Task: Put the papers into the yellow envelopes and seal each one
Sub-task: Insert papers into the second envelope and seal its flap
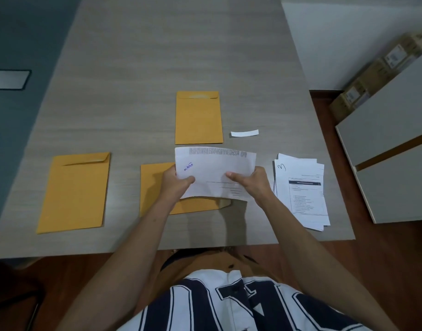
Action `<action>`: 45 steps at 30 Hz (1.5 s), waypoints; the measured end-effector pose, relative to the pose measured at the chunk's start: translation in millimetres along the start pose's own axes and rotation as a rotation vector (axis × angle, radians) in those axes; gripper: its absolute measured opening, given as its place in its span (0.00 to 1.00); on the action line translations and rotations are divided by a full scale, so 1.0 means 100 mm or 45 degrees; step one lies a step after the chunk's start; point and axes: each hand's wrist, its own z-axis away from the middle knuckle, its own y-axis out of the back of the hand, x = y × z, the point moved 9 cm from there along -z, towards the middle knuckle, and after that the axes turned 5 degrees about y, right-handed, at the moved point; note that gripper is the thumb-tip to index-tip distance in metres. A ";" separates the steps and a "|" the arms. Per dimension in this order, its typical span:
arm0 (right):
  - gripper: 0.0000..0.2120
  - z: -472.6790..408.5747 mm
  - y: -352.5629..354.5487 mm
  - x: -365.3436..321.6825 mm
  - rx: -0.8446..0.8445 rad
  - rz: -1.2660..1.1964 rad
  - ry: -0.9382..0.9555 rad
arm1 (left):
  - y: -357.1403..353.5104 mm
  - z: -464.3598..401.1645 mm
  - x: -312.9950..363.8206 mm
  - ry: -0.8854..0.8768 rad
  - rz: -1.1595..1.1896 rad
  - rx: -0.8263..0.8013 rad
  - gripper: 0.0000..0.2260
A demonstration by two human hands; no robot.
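Both hands, left (175, 181) and right (251, 181), pinch a folded paper (214, 173) above a yellow envelope (157, 187).

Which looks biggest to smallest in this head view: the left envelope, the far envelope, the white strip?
1. Left envelope, though it lies nearer the camera, so its lead is unsure.
2. Far envelope.
3. White strip, clearly smallest.

I read this as an office — a wide grey desk (157, 56) with envelopes (198, 117) and printed papers (303, 194) on it, grey cabinets (396, 139) at three o'clock, labelled cardboard boxes (372, 75) stacked against the white wall at two o'clock.
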 end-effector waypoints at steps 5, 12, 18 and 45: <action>0.22 -0.06 0.39 0.06 0.164 0.146 -0.051 | -0.22 -0.08 0.16 -0.210 -0.430 0.105 0.10; 0.21 0.02 1.09 0.17 0.428 0.166 -0.100 | -0.69 -0.07 -0.10 -0.163 -1.241 0.193 0.38; 0.21 0.07 1.26 0.12 0.447 0.255 -0.088 | -0.76 -0.07 -0.19 -0.105 -1.319 0.178 0.39; 0.23 -0.14 1.22 0.05 0.290 0.398 -0.127 | -0.67 -0.05 -0.17 -0.014 -1.229 0.124 0.47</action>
